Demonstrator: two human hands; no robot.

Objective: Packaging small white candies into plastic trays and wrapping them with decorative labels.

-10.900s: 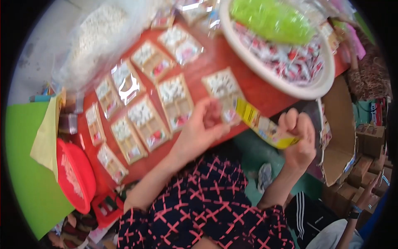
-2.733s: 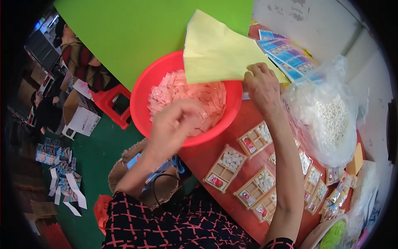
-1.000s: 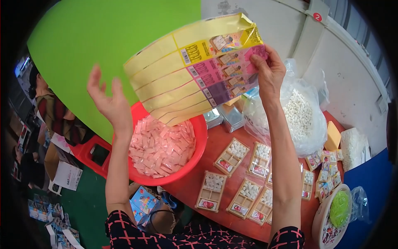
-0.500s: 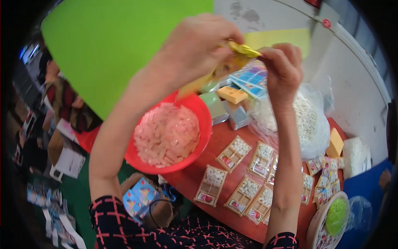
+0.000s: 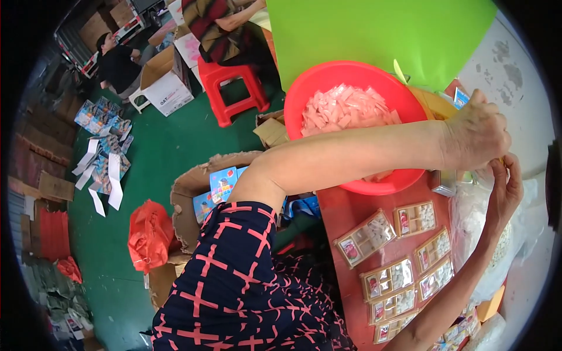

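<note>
My left hand [image 5: 477, 131], at the upper right, is closed in a fist above the table. Just below it my right hand [image 5: 506, 181] has its fingers pinched together. A scrap of shiny yellow film [image 5: 500, 159] shows where the two hands meet; most of it is hidden by the fingers. An orange-yellow piece, probably part of the same film, appears behind the left wrist. Under my left forearm stands a red basin [image 5: 298, 79] full of pink wrapped pieces [image 5: 345, 108]. Small clear-topped trays [image 5: 366, 237] with white pieces lie on the red table [image 5: 345, 205].
A clear bag of white pieces [image 5: 500, 240] sits by the wall, right of the trays. A green board [image 5: 374, 35] rises behind the basin. On the green floor are a torn carton [image 5: 187, 181], an orange bag [image 5: 149, 234] and a red stool [image 5: 225, 73]. Another person [image 5: 120, 67] sits farther off.
The view has swung left, so the basin and trays appear farther right and more floor shows. My hands have come closer together, and less of the yellow film is visible between them.
</note>
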